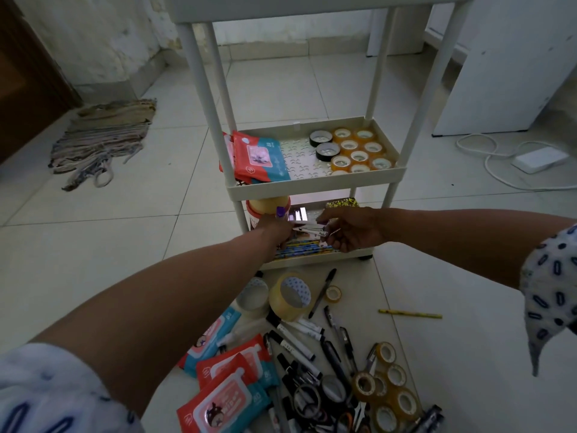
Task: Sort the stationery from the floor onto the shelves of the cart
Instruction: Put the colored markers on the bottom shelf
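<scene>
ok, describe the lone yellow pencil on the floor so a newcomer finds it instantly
Start at the white cart and drop to the stationery pile on the floor tiles in front of it. Right of the pile lies a yellow pencil, roughly level, touching nothing. Every other pen sits bunched in the heap; this one lies apart.

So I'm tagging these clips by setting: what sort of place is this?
Probably a room in a home, not an office or shop. The stationery pile lies on a bare tiled floor, a worn rag mat sits by a scuffed, peeling wall, and a power adapter with its cable trails loose.
</scene>
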`<state>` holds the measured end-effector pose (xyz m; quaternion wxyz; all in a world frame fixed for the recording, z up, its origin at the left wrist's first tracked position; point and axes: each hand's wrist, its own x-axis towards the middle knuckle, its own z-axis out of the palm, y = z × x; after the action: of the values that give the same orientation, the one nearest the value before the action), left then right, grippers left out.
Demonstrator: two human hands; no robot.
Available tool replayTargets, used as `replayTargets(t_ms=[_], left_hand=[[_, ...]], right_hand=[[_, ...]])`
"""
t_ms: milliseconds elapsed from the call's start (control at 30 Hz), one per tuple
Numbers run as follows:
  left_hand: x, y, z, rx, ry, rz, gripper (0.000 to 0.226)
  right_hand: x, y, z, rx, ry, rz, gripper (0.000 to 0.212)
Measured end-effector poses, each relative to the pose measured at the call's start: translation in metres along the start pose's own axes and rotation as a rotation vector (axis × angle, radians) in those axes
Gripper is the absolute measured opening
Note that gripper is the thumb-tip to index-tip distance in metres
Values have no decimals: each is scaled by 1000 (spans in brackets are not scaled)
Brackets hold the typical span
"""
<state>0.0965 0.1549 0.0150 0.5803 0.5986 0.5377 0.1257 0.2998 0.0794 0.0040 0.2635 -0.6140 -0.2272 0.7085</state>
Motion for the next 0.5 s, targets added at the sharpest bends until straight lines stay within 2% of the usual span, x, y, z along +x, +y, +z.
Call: replayTargets(t_ms=[100,233,400,500], left_hand=[[-2,-2,1,61,-52,-16,4],[-2,-5,3,23,-81,-17,17],[2,-11,9,-4,-93,-23,7],[4,-15,11,24,-108,-34,11]], right_hand=[[6,4,0,10,59,55,39],[16,7,1,87,201,59,34],[38,7,9,231,361,-19,22],[51,2,13,293,419,-77,14]])
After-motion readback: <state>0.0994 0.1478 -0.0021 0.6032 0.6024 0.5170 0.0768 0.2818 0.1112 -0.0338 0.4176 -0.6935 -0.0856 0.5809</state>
